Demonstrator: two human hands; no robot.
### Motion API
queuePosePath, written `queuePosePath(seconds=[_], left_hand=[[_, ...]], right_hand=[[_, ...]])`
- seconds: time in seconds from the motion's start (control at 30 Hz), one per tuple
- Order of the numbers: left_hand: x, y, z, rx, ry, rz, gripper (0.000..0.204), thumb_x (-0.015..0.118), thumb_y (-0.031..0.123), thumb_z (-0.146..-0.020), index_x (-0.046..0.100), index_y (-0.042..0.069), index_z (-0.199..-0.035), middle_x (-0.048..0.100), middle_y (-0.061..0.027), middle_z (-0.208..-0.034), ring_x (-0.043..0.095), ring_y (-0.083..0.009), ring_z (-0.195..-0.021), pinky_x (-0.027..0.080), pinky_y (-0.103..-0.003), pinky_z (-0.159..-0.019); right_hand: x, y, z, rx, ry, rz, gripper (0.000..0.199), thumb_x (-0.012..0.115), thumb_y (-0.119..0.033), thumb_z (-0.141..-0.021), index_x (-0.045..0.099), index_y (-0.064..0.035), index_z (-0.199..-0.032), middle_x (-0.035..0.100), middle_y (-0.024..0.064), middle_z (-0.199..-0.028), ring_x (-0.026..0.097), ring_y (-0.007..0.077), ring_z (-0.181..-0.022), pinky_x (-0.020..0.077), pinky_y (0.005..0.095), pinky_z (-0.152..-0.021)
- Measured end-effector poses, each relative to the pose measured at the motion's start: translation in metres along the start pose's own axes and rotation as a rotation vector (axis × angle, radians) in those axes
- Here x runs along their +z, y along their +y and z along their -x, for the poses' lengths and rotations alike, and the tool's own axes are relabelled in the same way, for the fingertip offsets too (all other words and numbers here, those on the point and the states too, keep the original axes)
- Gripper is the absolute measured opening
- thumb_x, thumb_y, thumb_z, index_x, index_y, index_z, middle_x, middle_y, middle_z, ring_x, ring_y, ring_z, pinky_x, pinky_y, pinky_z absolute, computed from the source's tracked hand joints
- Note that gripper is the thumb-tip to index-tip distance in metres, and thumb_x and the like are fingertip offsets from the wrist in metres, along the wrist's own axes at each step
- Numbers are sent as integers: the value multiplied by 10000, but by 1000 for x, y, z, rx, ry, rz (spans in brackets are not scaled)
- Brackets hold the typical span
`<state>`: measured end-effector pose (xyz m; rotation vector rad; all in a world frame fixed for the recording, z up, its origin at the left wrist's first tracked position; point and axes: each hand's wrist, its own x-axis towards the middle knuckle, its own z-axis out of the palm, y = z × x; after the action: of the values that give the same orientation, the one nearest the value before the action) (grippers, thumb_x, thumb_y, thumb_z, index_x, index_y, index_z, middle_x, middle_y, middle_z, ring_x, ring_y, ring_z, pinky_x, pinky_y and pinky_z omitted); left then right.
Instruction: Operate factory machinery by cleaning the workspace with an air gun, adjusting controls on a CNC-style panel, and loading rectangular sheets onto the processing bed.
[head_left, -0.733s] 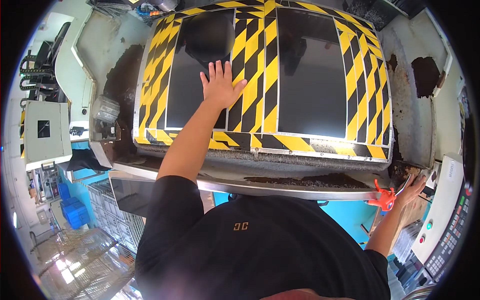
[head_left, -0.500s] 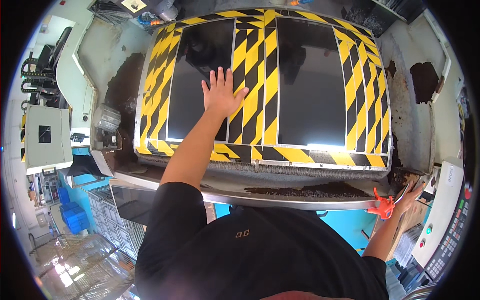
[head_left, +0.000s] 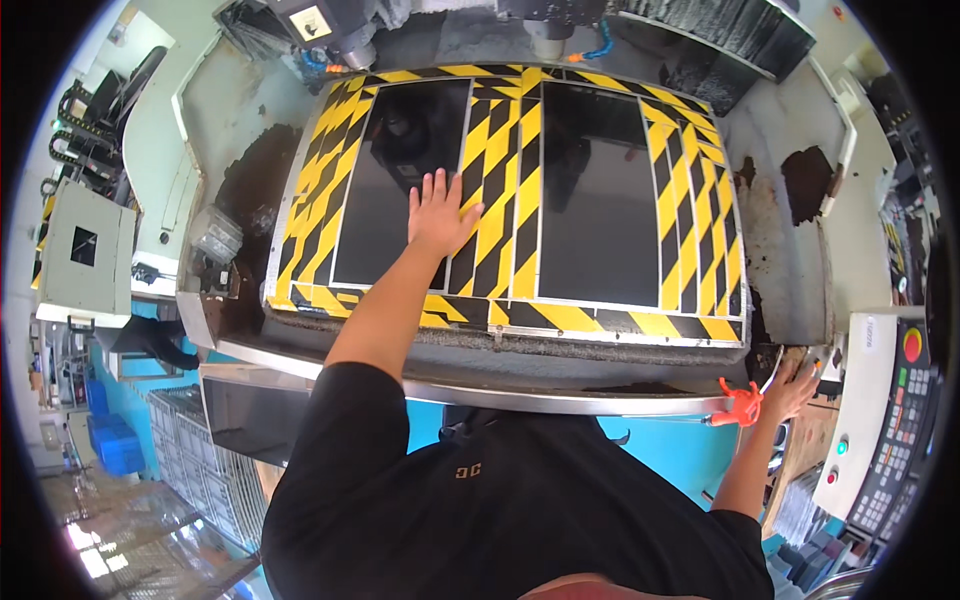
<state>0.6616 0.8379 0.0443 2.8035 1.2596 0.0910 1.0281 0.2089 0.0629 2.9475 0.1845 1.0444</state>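
Note:
My left hand (head_left: 440, 215) lies flat on the left glossy black panel (head_left: 385, 240), fingers stretched out and the thumb reaching over the yellow-and-black striped tape (head_left: 497, 200) beside it. A second black panel (head_left: 600, 210) sits to the right within the same striped border. At the front right corner of the machine, my right hand (head_left: 793, 390) rests with its fingers extended and apart. Just left of it, on the metal front ledge (head_left: 560, 402), is a red-orange gun-shaped tool (head_left: 738, 402). A thin pale edge shows by the right hand; what it belongs to is unclear.
Two machine heads (head_left: 355, 50) with blue-and-orange nozzles (head_left: 600, 45) hang behind the panels. A control panel with buttons (head_left: 890, 440) stands at the right. To the left are a grey box (head_left: 88, 245), stacked grey crates (head_left: 195, 430) and blue bins (head_left: 117, 443).
The view has shifted, showing more of the machine's back. My left hand stays flat on the left panel, its fingers closer together. The right hand's fingers have spread at the corner.

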Motion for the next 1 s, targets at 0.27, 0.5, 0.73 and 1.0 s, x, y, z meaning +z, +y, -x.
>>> queuePosePath(seconds=[0.27,0.5,0.73,1.0], left_hand=[[2,-2,69,-4,9,2,739,355,570,-960,264,72,-1500,194,-196,-1569,132,-380,-1460,104,-551,-1161],[-7,-4,83,-77,-121,54,800,376,606,-940,213,77,-1517,128,-230,-1576,67,-446,-1453,69,-605,-1141],[-13,-6,82,-75,-168,74,869,389,675,-902,206,95,-1524,108,-222,-1584,59,-444,-1457,67,-597,-1147],[-37,-34,103,-56,-175,320,742,461,561,-929,310,102,-1492,236,-229,-1550,175,-418,-1445,141,-559,-1148]], right_hand=[[-15,-9,2,183,-116,27,699,555,-529,-903,360,-173,-1471,326,254,-1489,315,404,-1377,292,508,-1110],[-9,-9,3,259,-124,6,743,540,-569,-892,344,-154,-1476,313,251,-1497,305,408,-1380,277,503,-1120],[-11,-9,4,324,-171,-23,768,535,-581,-887,305,-169,-1493,278,247,-1517,289,409,-1390,281,506,-1116],[-27,-21,3,382,-279,-16,885,590,-632,-822,248,-206,-1517,216,240,-1542,273,395,-1405,277,487,-1128]])
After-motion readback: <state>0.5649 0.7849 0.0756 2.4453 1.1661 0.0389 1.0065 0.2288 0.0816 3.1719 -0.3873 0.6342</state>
